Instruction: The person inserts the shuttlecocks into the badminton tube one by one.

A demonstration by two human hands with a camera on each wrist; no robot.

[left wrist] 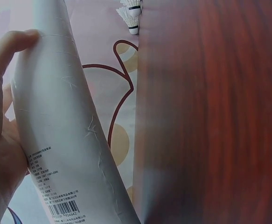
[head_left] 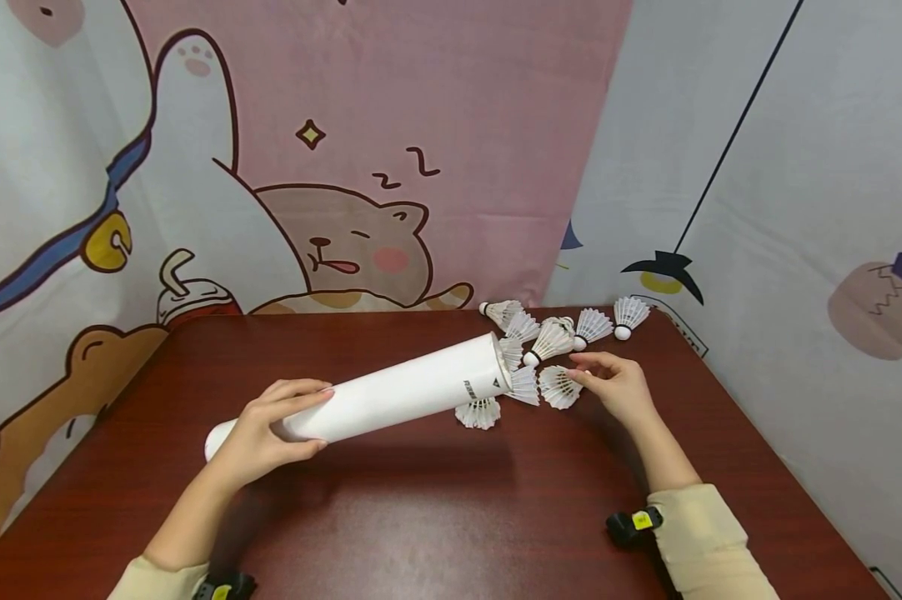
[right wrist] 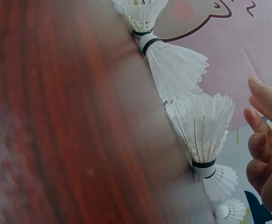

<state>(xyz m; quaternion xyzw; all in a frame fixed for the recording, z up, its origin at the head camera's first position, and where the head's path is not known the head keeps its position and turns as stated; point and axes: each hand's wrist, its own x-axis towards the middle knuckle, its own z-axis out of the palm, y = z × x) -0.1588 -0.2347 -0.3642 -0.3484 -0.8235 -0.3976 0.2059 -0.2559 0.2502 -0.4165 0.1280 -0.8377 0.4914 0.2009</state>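
My left hand [head_left: 271, 425] grips a long white shuttlecock tube [head_left: 406, 392] near its lower left end, thumb on one side and fingers on the other. The tube slants up to the right, and its round right end overlaps some shuttlecocks in the head view. Printed text and a barcode [left wrist: 66, 207] show on its side in the left wrist view. My right hand [head_left: 618, 387] hovers beside a white feather shuttlecock [head_left: 559, 387], fingertips right at its skirt. In the right wrist view that hand has loosely bent fingers [right wrist: 261, 140] with nothing between them.
Several more shuttlecocks lie in a cluster at the back right, among them one with its cork forward [head_left: 552, 342] and one at the far right [head_left: 630, 317]. Another shuttlecock [head_left: 478, 413] sits below the tube's right end. A cartoon-printed cloth [head_left: 421, 100] hangs behind the dark red table [head_left: 421, 517].
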